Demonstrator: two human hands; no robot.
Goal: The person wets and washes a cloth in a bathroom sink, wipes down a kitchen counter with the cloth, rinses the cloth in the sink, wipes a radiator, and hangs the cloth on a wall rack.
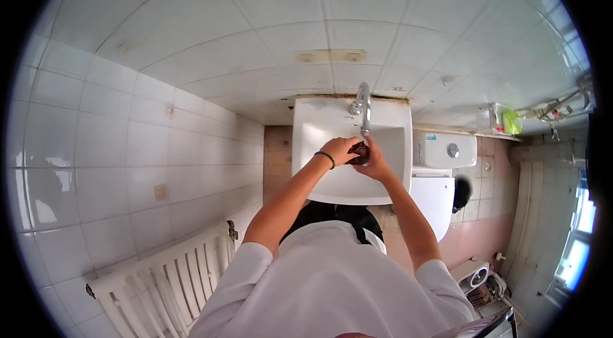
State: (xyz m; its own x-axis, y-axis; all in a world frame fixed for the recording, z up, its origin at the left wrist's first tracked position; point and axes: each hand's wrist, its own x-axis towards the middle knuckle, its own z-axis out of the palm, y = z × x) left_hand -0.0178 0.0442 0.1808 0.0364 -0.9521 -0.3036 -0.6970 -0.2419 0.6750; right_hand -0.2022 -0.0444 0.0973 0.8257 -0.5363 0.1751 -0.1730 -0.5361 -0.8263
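Over the white sink [348, 188], my two hands meet just below the spout of a chrome faucet [364, 105]. Between them is a small, dark reddish-brown object [359, 154], partly covered by fingers, whose kind I cannot make out. My right hand [377, 160] is curled round its right side. From the left, my left hand [338, 149] has its fingers closed on its upper left part, and a dark beaded bracelet [325, 158] circles that wrist. Whether water is running from the spout cannot be seen clearly.
A white toilet [431, 204] with its cistern [434, 149] stands right of the sink. A white radiator [163, 290] is at lower left. On the far right wall, a small shelf [501, 122] holds a yellow-green item. Tiled walls enclose the sink's back and left.
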